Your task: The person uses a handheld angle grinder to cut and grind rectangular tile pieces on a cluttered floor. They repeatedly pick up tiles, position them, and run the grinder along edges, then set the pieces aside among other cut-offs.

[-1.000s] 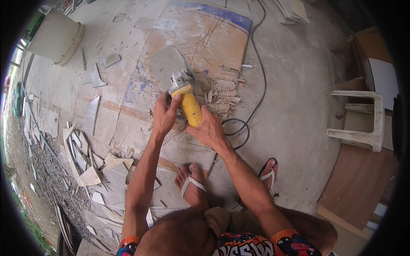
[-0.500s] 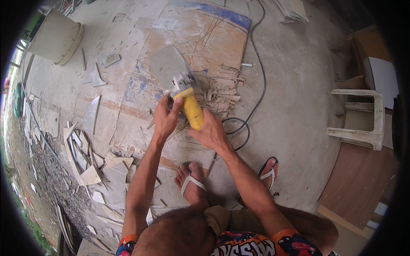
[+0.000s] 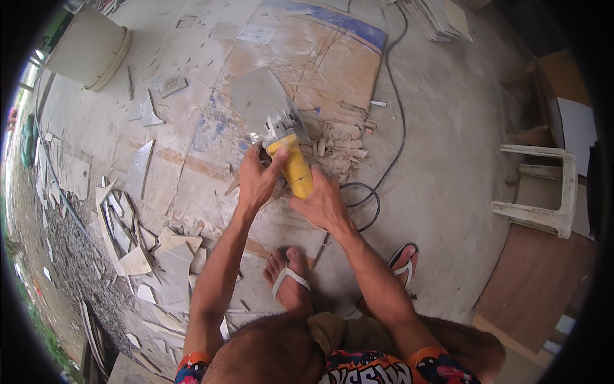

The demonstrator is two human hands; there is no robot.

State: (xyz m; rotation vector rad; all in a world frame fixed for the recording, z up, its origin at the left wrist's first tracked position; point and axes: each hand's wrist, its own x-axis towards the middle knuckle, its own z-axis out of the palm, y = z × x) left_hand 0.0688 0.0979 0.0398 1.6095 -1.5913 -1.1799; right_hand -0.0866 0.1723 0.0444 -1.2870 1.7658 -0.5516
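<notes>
A yellow angle grinder point(image 3: 295, 168) with a grey metal head is held low over a worn, scored board point(image 3: 332, 61). My right hand point(image 3: 325, 200) is closed round the rear of its body. Near the head, my left hand point(image 3: 259, 179) grips the front, its thumb on the yellow housing; the far fingers are partly hidden. Just beyond the grinder's head lies a grey tile piece point(image 3: 256, 96) with a curved right edge, touching or nearly touching the head. The disc itself is hard to make out.
Broken tile offcuts point(image 3: 137, 259) are heaped at the left. A dusty bucket point(image 3: 86, 51) stands far left. The black cord point(image 3: 400, 115) loops along the floor at the right. A white plastic stool point(image 3: 566, 192) lies on its side farther right, and stacked tiles point(image 3: 438, 19) sit at the back.
The whole view has shifted slightly, so floor, grinder and hands appear a little farther right. Both hands keep their grip, and the grinder stays beside the tile piece.
</notes>
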